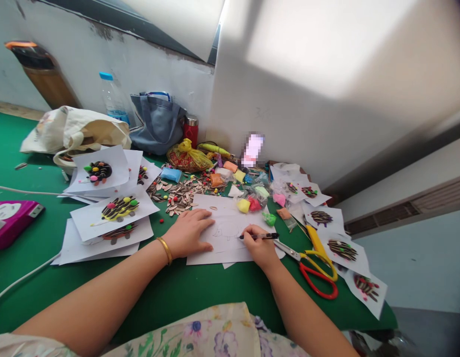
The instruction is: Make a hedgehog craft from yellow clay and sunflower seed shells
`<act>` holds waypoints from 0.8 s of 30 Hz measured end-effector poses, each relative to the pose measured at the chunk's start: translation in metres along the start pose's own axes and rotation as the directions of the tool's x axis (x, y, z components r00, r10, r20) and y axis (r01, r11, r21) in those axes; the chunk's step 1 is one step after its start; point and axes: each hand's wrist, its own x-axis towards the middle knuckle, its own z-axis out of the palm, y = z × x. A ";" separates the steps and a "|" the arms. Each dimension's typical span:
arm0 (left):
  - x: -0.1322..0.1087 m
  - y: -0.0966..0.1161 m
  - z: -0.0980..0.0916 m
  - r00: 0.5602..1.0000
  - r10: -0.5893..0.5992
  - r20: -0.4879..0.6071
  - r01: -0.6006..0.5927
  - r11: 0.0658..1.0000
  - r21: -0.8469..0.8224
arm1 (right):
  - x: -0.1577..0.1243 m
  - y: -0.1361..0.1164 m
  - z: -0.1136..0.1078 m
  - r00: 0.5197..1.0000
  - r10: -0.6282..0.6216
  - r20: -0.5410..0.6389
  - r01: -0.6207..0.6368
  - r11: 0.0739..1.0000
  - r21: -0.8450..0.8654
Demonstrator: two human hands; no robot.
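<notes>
A white sheet of paper [218,253] lies on the green tabletop [170,297] in front of me, with a faint outline drawn near its middle. My left hand [190,232] rests on the sheet's left part, fingers spread and holding nothing. On the right side of the drawing, my right hand [257,244] grips a black pen [266,236], its tip at the paper by the outline. Just beyond the sheet are sunflower seeds [183,191] and small packs of coloured clay, among them a yellow lump [243,205].
Scissors [307,263] with red and yellow handles lie right of my right hand. Decorated sheets [114,213] are stacked at left, more [343,250] at right. Bags, bottles and a phone [253,149] stand along the wall. A purple power strip [14,223] is far left.
</notes>
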 end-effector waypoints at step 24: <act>-0.001 0.000 0.000 1.000 0.002 -0.012 -0.002 1.000 -0.020 | 0.017 -0.020 0.015 0.998 -0.035 0.046 0.028 0.988 0.154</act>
